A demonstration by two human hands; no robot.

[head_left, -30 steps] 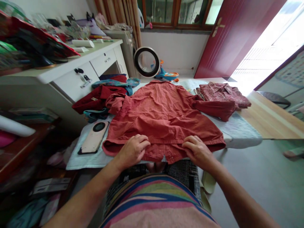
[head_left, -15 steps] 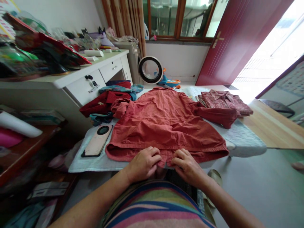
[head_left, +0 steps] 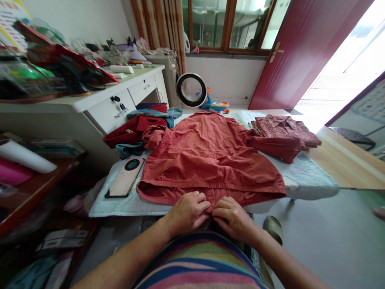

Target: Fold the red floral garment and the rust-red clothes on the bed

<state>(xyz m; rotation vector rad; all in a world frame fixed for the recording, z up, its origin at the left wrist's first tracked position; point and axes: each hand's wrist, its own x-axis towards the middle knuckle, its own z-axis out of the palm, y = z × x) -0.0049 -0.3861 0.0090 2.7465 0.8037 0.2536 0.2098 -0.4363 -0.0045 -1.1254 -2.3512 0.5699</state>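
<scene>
A rust-red jacket (head_left: 207, 156) lies spread flat, back up, on a pale cloth-covered board (head_left: 306, 172) in front of me. My left hand (head_left: 188, 210) and my right hand (head_left: 233, 216) sit side by side at the middle of its near hem, fingers curled and pinching the fabric there. The two hands almost touch. One sleeve (head_left: 276, 146) stretches out to the right; the other is bunched at the left (head_left: 153, 136).
A pink phone (head_left: 124, 182) lies on the board left of the jacket. Dark red and teal clothes (head_left: 132, 128) are piled behind it; a folded patterned shirt (head_left: 285, 125) sits at the right. A cluttered white desk (head_left: 99, 96) stands left, a wooden tabletop (head_left: 345, 160) right.
Both hands slid inward along the hem from apart to nearly touching at its middle. The hem has been drawn slightly toward me.
</scene>
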